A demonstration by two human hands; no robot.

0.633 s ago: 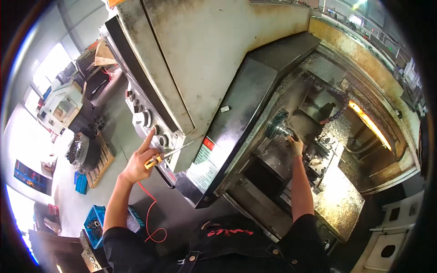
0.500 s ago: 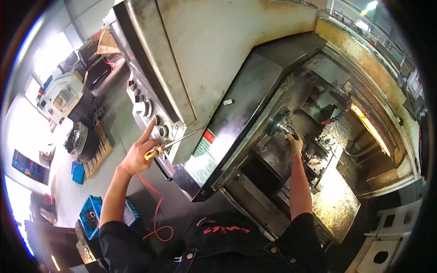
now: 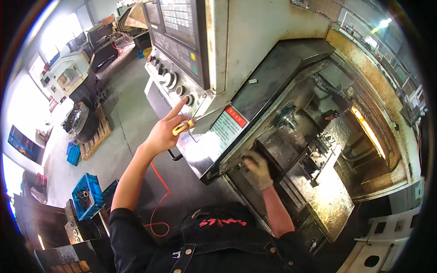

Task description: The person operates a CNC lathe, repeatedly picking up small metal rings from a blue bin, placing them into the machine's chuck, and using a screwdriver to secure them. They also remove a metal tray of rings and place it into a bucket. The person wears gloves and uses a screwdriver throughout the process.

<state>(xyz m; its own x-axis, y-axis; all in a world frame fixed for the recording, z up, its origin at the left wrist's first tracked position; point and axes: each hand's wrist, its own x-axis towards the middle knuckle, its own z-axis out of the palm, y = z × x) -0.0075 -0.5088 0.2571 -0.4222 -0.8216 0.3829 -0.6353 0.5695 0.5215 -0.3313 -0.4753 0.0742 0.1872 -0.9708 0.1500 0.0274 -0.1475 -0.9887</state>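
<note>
My left hand point(image 3: 160, 135) is closed round a yellow-handled tool point(image 3: 181, 128) with a thin metal shaft. Its index finger stretches out and touches a round button point(image 3: 188, 99) at the near end of the machine's control panel point(image 3: 193, 86). My right hand point(image 3: 257, 169), in a pale glove, is at the lower edge of the machine's opening, by the dark door point(image 3: 268, 75). Its fingers are curled and blurred, with something dark at their tips that I cannot make out. Inside the lathe, the metal chuck point(image 3: 286, 117) stands apart from both hands.
A tool turret point(image 3: 314, 157) with metal fittings lies right of the chuck, beside a lit lamp strip point(image 3: 368, 132). Blue crates point(image 3: 87, 195) with metal parts stand at left. A red hose point(image 3: 160, 182) trails over the floor near a pallet point(image 3: 96, 136).
My right hand has come away from the chuck, back and leftward to the edge of the opening. My left hand still holds the tool, its index finger on the panel. The view has shifted.
</note>
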